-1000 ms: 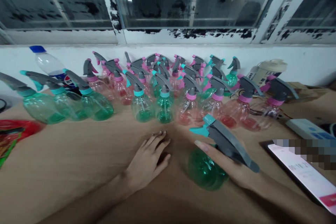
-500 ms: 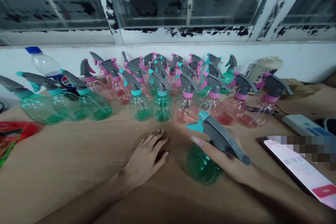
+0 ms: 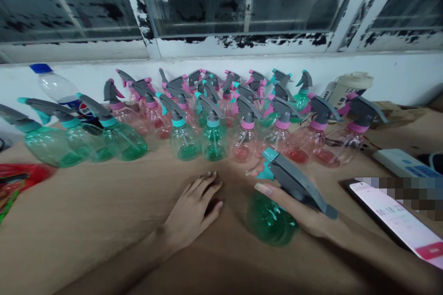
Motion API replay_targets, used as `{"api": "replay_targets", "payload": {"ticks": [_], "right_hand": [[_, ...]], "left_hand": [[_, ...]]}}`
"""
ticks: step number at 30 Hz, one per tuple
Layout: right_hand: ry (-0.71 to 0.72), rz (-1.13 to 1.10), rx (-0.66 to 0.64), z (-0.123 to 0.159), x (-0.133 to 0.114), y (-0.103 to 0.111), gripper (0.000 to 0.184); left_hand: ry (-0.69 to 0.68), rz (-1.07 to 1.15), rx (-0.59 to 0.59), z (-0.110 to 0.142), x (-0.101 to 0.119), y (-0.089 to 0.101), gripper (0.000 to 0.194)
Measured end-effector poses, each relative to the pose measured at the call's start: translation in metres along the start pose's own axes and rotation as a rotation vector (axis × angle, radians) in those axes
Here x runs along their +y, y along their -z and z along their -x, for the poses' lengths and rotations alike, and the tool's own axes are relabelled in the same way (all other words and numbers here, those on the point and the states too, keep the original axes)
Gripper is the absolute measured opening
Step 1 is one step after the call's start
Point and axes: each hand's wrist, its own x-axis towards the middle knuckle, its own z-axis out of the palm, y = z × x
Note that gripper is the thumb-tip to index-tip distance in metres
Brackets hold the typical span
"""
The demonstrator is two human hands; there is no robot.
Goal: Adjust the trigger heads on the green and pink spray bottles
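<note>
My right hand (image 3: 294, 207) is closed round the neck of a green spray bottle (image 3: 272, 221) with a grey and teal trigger head, tilted and blurred. Its fingers are partly hidden behind that head. Palm down on the table (image 3: 114, 203), my left hand (image 3: 194, 205) lies with its fingers a little apart and nothing in it. Just beyond my hands stand several more spray bottles: two green ones, such as this green bottle (image 3: 214, 140) with a teal collar, and pink ones, such as this pink bottle (image 3: 244, 143) with a pink collar.
Three green spray bottles (image 3: 124, 140) stand at the left, before a blue-capped Pepsi bottle (image 3: 57, 85). A red plastic packet (image 3: 32, 175) lies at the left edge. At the right are a phone (image 3: 387, 216) with a timer, a white device (image 3: 401, 161) and a pale container (image 3: 349, 90).
My right hand and its spray bottle have shifted slightly right, with the bottle still tilted. My left hand stays flat in its place. The view has turned very slightly.
</note>
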Motion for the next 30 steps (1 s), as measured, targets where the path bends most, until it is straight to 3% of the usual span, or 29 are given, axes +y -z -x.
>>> {"api": "replay_targets", "payload": {"ticks": [9, 21, 30], "right_hand": [[0.014, 0.03, -0.018, 0.0017, -0.0004, 0.0035, 0.017], [0.058, 0.11, 0.04, 0.0042, 0.0051, -0.0012, 0.037], [0.047, 0.14, 0.003, 0.0049, 0.0071, 0.0003, 0.022]], "left_hand": [[-0.007, -0.023, -0.019, 0.0008, 0.0005, -0.0006, 0.039], [-0.01, -0.034, -0.023, 0.0017, 0.0006, -0.0007, 0.04], [-0.016, -0.034, -0.006, 0.0014, 0.0, -0.0011, 0.038]]}}
